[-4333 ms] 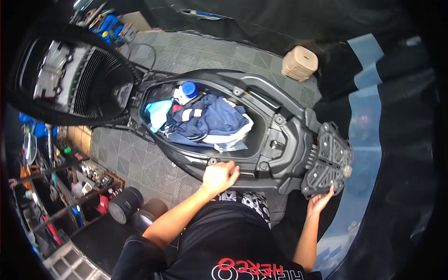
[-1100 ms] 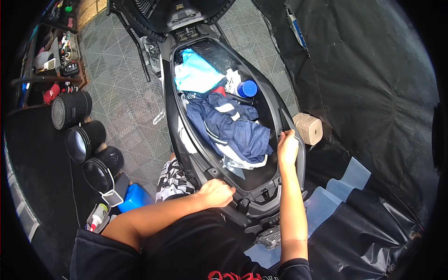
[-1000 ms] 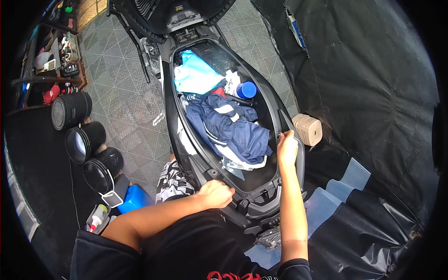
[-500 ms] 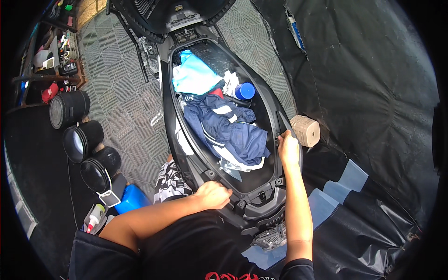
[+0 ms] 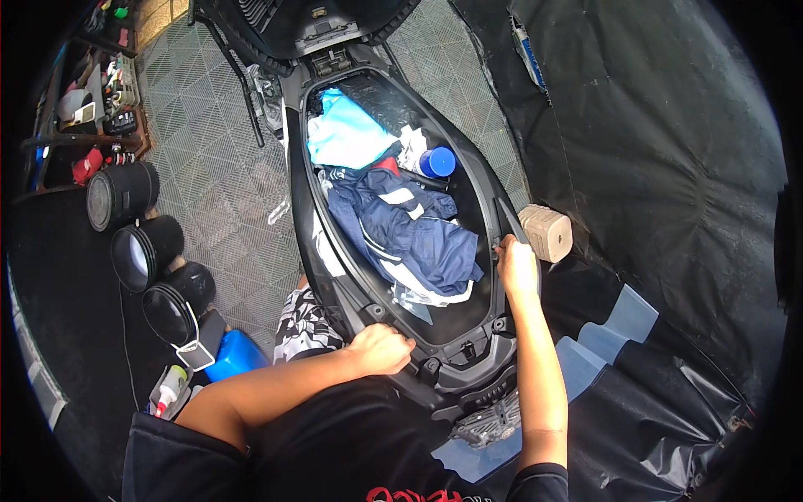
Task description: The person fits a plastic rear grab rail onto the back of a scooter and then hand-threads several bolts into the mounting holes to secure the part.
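Note:
A black scooter's open under-seat compartment (image 5: pixel 452 322) lies in front of me, its seat (image 5: pixel 322 21) tipped up at the far end. My left hand (image 5: pixel 382 349) is closed on the left edge of the grey body panel (image 5: pixel 339 294) near the tail, its fingertips hidden. On the opposite side, my right hand (image 5: pixel 516 266) grips the panel's right edge, fingers curled over it. Between my hands, inside the compartment, lie a navy jacket with white stripes (image 5: pixel 418 238), a light blue cloth or bag (image 5: pixel 347 130), crumpled white paper (image 5: pixel 411 149) and a blue-lidded container (image 5: pixel 437 162).
Several black cylindrical bins (image 5: pixel 123 194) line the left, near a blue jug (image 5: pixel 237 358) and a shelf of tools (image 5: pixel 109 109). A tan block (image 5: pixel 548 233) sits just right of the scooter. Black sheeting (image 5: pixel 661 159) covers the right side, with grey floor tiles (image 5: pixel 217 159) at left.
My right forearm and elbow have shifted slightly outward to the right. Both hands keep their places on the panel, and the compartment's contents look the same.

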A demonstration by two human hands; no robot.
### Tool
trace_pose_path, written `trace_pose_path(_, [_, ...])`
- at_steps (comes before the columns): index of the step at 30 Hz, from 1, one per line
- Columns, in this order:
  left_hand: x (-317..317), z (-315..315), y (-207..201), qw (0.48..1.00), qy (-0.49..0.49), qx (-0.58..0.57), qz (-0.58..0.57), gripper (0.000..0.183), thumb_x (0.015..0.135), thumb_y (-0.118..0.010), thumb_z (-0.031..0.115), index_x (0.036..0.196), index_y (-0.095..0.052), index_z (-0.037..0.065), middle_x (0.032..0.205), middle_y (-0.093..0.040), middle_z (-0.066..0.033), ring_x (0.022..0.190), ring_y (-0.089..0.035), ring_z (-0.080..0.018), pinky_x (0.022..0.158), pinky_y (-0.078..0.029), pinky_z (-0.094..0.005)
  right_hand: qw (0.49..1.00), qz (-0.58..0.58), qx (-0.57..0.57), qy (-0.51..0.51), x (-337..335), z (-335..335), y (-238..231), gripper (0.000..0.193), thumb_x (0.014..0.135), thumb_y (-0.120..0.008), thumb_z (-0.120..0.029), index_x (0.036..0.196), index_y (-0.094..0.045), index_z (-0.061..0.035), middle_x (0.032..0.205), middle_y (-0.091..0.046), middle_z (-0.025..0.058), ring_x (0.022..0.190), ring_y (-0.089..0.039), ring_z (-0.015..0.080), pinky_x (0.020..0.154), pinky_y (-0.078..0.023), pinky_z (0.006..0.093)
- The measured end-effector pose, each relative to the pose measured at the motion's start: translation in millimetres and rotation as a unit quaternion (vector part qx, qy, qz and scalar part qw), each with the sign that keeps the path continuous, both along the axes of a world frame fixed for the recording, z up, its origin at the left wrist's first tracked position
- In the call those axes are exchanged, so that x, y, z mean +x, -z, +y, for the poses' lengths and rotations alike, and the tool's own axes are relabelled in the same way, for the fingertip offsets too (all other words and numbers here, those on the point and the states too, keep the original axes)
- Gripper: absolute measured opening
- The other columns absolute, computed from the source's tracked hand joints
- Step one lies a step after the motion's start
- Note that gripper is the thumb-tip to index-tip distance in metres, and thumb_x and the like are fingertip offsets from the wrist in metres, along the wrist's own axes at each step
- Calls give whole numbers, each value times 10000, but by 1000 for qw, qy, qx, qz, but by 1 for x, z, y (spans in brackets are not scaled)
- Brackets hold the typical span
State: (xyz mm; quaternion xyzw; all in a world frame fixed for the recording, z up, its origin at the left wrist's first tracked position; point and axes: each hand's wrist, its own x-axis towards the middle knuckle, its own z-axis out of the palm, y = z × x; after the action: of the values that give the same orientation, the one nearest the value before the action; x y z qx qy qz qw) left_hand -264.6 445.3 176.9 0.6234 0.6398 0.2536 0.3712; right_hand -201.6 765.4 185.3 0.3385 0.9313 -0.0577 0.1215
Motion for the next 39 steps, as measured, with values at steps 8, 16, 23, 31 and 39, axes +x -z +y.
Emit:
trace_pose_path(8, [1, 0, 2, 1000, 2, 1, 0, 192, 849, -587, 232, 797, -633, 53, 599, -641, -117, 615, -690, -301, 573, -559, -434, 999, -28, -22, -29, 4, 12, 10, 109, 844, -712, -61, 841, -628, 7, 782, -674, 244, 808, -685, 429, 728, -549, 488])
trace_pose_path(16, [0, 1, 0, 1000, -6, 7, -5, 190, 850, -584, 230, 798, -633, 54, 598, -639, -120, 608, -687, -305, 563, -553, -438, 995, -80, 1, -52, 5, 10, 20, 120, 897, -663, -114, 902, -641, 4, 826, -695, 238, 792, -703, 418, 710, -565, 491])
trace_pose_path(23, [-2, -1, -1, 1000, 5, -3, 4, 204, 858, -580, 238, 811, -635, 48, 613, -650, -122, 617, -692, -305, 568, -553, -436, 991, -116, -6, -64, 5, 8, 11, 248, 965, -625, -235, 945, -644, 12, 774, -685, 250, 772, -707, 408, 703, -565, 492])
trace_pose_path(31, [0, -1, 0, 1000, 9, -2, 2, 203, 857, -574, 234, 813, -636, 46, 615, -652, -122, 616, -692, -304, 574, -555, -433, 995, -96, 10, -11, 8, 3, 13, 251, 970, -627, -235, 948, -584, 12, 731, -669, 250, 745, -694, 434, 675, -546, 524])
trace_pose_path(39, [-1, -3, -1, 1000, 3, -1, -3, 201, 861, -562, 226, 822, -641, 45, 622, -653, -126, 607, -688, -306, 552, -550, -439, 997, -68, 25, -5, 14, -3, 13, 205, 945, -653, -200, 969, -561, -18, 731, -669, 247, 748, -691, 434, 665, -549, 514])
